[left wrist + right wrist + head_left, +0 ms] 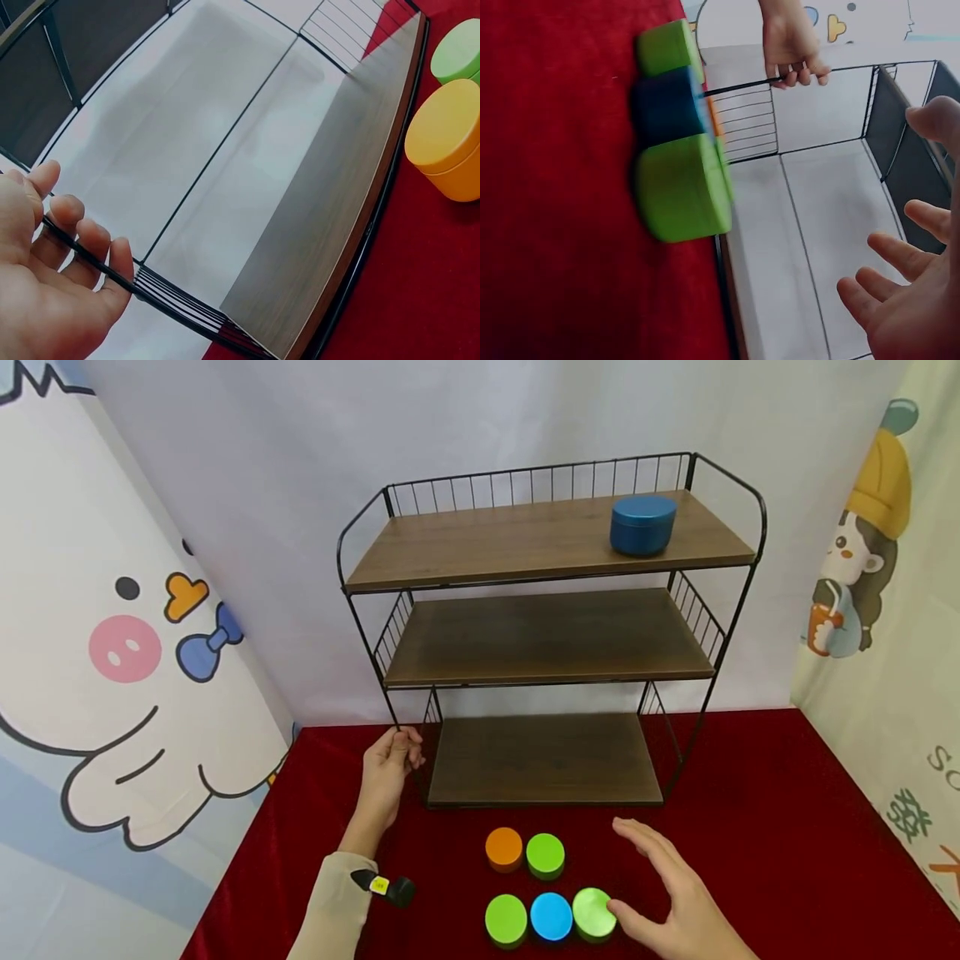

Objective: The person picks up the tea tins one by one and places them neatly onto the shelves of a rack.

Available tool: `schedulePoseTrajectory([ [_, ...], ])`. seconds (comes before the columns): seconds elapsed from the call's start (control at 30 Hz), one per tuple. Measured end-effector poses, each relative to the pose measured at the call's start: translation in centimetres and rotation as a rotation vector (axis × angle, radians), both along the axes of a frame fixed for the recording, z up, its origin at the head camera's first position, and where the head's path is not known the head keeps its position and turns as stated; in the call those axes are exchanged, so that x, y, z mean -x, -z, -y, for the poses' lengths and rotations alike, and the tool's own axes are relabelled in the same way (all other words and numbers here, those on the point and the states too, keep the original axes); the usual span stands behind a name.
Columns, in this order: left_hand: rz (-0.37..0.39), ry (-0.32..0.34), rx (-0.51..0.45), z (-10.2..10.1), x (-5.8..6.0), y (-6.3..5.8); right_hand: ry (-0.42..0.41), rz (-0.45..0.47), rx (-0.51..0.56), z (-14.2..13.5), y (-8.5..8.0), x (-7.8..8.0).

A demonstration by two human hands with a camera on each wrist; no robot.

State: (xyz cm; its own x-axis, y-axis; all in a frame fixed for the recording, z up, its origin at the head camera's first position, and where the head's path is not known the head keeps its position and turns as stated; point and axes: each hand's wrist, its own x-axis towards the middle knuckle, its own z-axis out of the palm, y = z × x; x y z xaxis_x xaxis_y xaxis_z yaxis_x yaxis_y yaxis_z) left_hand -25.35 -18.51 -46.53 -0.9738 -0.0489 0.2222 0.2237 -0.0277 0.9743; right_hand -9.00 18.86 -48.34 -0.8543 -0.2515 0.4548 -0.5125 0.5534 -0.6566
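Note:
My left hand (385, 774) holds the left front post of a three-tier shelf rack (547, 639) with a black metal frame and brown boards. In the left wrist view, the fingers (92, 236) curl round the thin black rod. My right hand (678, 897) is spread, its thumb close to a light green round tin (594, 912); whether they touch I cannot tell. Left of that tin stand a blue tin (551, 917) and another green tin (506, 920). Behind this row are an orange tin (504, 848) and a further green tin (545, 856).
A dark blue oval tin (642, 525) stands on the top board, towards the right. The rack stands on a red cloth (757, 827) near its back edge. Behind hangs a pale curtain (480, 418), with cartoon-printed cloths at both sides.

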Motion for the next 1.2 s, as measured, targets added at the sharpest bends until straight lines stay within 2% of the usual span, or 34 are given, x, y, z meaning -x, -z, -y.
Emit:
schedulePoseTrajectory([
  [0.2, 0.002, 0.003, -0.001, 0.1, 0.0, 0.0, 0.041, 0.063, -0.088, -0.6, 1.2, -0.8],
  [0.37, 0.005, 0.006, 0.012, 0.0, 0.0, 0.0, 0.031, 0.146, -0.117, -1.4, 2.2, -1.2],
  [0.63, -0.004, 0.011, 0.009, 0.1, 0.0, -0.1, -0.004, 0.112, -0.195, -2.5, 3.4, -1.5],
  [0.9, 0.004, 0.013, 0.031, 0.2, 0.0, -0.2, -0.102, 0.279, -0.083, -3.1, 4.7, -1.1],
  [1.07, 0.004, 0.009, 0.047, 0.2, -0.1, -0.2, -0.214, 0.331, -0.062, -3.7, 6.0, -0.3],
  [1.2, 0.005, 0.005, 0.038, 0.2, -0.1, -0.2, -0.239, 0.372, -0.094, -3.7, 6.5, 0.0],
])
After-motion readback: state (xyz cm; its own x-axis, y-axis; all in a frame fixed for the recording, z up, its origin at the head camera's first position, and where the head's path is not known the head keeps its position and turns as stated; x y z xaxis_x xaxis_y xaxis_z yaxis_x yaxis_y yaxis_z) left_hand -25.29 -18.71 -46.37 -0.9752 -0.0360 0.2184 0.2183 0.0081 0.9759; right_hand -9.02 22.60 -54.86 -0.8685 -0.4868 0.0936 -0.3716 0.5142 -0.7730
